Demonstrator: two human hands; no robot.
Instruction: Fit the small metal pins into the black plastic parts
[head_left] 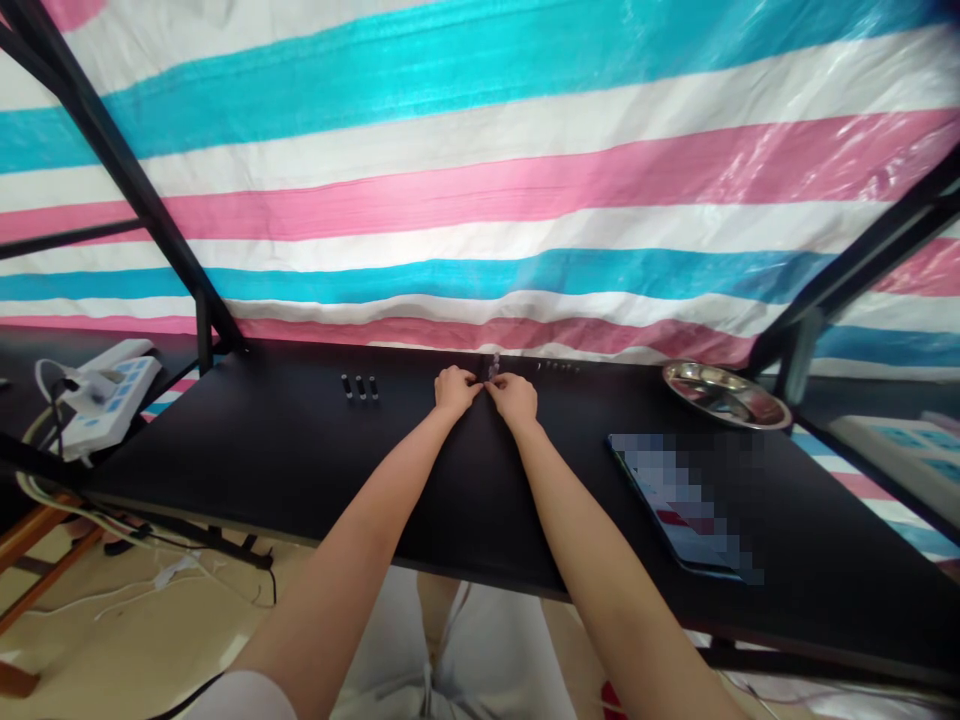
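My left hand [454, 390] and my right hand [516, 398] meet near the far edge of the black table [300, 470]. Thumb and fingers of each are pinched together, fingertips almost touching. Just beyond the fingertips is a small, clear, pale purplish thing [494, 366], too small to name. Whether the fingers hold it or something hidden between them does not show. To the left, three short cylinders with black and pale ends, the nearest one [373, 387] to my hand included, stand in a row. Several tiny pieces [556, 366] lie in a line right of my right hand.
A round shiny metal dish [776, 415] sits at the back right. A dark flat device [675, 515], partly blurred out, lies at the right. White power strips [112, 400] with cables are at the left. Black frame bars [142, 190] flank the table; a striped sheet [480, 225] hangs behind.
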